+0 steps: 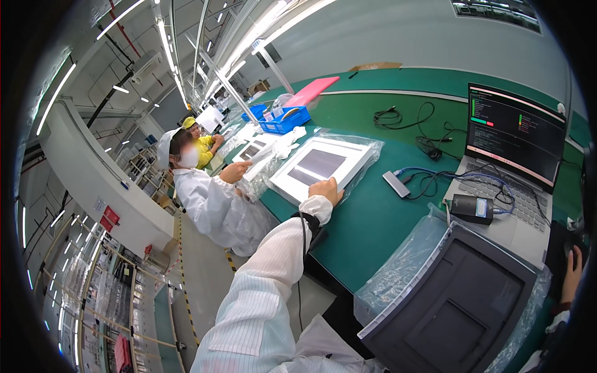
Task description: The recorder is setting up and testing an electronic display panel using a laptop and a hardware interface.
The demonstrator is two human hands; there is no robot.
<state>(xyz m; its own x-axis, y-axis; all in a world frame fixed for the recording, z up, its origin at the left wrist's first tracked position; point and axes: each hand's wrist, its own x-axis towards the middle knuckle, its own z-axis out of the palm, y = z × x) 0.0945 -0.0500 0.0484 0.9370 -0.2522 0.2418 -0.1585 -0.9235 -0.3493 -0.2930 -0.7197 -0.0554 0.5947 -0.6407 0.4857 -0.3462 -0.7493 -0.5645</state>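
My left hand reaches across the bench with its fingers bent over the near right edge of a white-framed panel. The panel lies flat on clear plastic wrap and has a dark, glossy rectangular screen. A black cord circles my left wrist over the white sleeve. My right hand does not show. Close in front of me at the lower right, a dark grey rectangular housing with a recessed rectangle rests on a clear plastic bag.
Right of the panel stand an open laptop, a black box, a small grey adapter and cables. A blue bin sits farther back. At left, a masked co-worker handles another panel. Someone else's hand appears far right.
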